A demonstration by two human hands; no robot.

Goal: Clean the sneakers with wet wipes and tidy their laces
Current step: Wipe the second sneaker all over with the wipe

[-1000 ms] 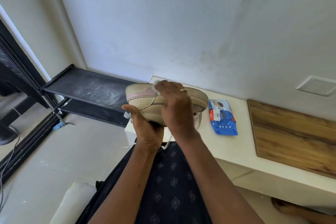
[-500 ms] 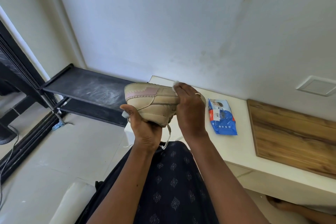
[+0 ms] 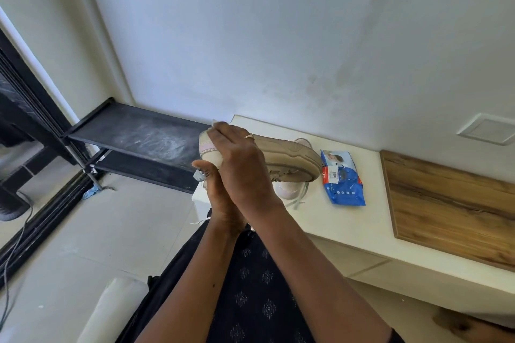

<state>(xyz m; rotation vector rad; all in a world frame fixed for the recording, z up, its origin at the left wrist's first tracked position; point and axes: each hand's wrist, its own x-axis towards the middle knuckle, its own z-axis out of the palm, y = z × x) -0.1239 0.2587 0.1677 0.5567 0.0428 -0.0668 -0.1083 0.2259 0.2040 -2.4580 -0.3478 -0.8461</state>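
Above white counter (image 3: 348, 220) edge, beige sneaker (image 3: 289, 157) held in air, tipped on side, sole facing up and right. Left hand (image 3: 220, 198) grips heel end from below. Right hand (image 3: 239, 164) crosses over left, fingers pinching white wipe (image 3: 215, 121) against pink heel patch. Laces (image 3: 299, 198) dangle under toe. Second sneaker (image 3: 288, 189) mostly hidden behind. Blue wipes pack (image 3: 341, 178) lies just right on counter. Dark shelf rack (image 3: 139, 136) stands left.

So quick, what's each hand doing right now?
Left hand: closed, gripping the beige sneaker from beneath.
Right hand: closed, pressing a wet wipe on its heel.
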